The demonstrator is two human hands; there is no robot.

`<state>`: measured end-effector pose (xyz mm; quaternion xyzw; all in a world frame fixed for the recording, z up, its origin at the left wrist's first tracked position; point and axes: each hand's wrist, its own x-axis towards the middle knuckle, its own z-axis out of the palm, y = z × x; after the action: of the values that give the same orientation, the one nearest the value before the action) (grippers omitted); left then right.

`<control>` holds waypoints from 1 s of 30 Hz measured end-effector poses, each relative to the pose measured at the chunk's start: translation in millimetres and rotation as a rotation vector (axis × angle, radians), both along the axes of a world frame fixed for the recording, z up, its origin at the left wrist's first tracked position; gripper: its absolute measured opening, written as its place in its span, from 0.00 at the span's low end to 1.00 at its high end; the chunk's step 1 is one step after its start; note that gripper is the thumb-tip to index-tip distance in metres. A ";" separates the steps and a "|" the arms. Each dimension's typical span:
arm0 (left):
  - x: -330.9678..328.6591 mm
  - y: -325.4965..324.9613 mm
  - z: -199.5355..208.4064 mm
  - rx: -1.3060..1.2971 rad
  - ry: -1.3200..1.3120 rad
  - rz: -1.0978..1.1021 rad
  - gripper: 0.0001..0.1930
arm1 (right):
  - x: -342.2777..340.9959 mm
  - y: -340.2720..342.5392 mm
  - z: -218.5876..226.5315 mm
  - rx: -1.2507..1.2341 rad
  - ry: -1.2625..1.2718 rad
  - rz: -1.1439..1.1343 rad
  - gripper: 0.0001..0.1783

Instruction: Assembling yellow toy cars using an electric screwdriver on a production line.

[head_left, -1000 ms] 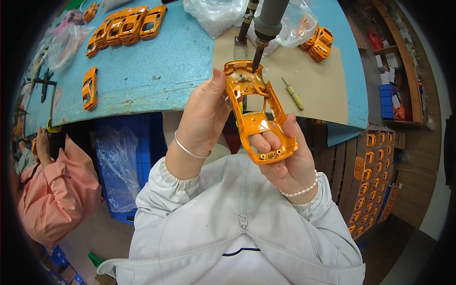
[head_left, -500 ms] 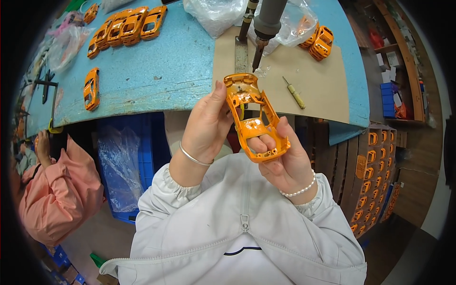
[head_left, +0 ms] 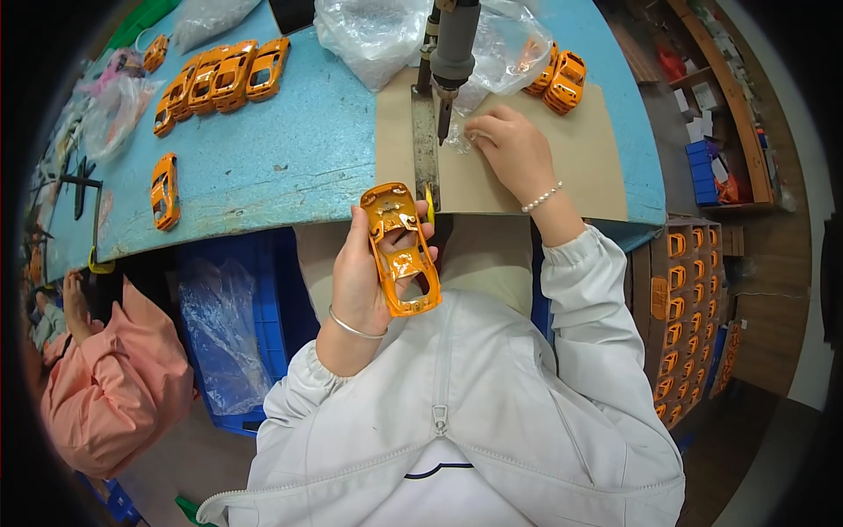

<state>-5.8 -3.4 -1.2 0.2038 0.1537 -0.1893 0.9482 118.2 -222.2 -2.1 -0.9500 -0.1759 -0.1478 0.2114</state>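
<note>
Orange toy car body shell (head_left: 405, 262) rests in the left hand (head_left: 358, 272), over the person's lap and near the edge of the blue worktable (head_left: 307, 154), with its hollow inner side turned up. The left fingers are grasping it: the thumb lies along one long side, and other fingertips show at the opposite side. The right hand (head_left: 518, 154) is at the brown cardboard sheet (head_left: 584, 167), where its thumb and forefinger are beside the small clear plastic pieces (head_left: 457, 139); whether one is pinched between them, I cannot tell, because they are too tiny and transparent. Near these fingertips hangs the pointed end of a dark grey soldering iron (head_left: 453, 53), just beside a flat metal bar (head_left: 425, 145). In my judgement, the step in hand is the picking of one small clear piece for the shell. The next move probably calls for a fine, light pinch, and for care that the right fingers do not touch the iron, which may be hot. Then the piece would need placing inside the shell, with the left hand holding it steady
</note>
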 end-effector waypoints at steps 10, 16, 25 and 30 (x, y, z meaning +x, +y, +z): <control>-2.7 -16.4 12.7 0.221 -0.029 -0.028 0.28 | -22.7 5.5 3.0 -0.136 -0.126 0.012 0.04; -8.1 -33.1 20.2 0.392 -0.135 -0.001 0.29 | -89.8 29.0 21.1 0.270 -0.066 0.112 0.07; -6.8 -17.2 4.4 0.141 -0.013 -0.209 0.29 | -103.6 19.2 28.6 0.303 -0.075 0.204 0.07; -7.8 -17.6 11.3 0.184 -0.023 -0.201 0.30 | -105.5 13.3 29.9 0.399 0.074 0.192 0.07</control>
<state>-13.6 -21.1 10.1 0.3062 0.1381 -0.2660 0.9035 12.7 -208.9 27.8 -0.8731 -0.2247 -0.1237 0.4146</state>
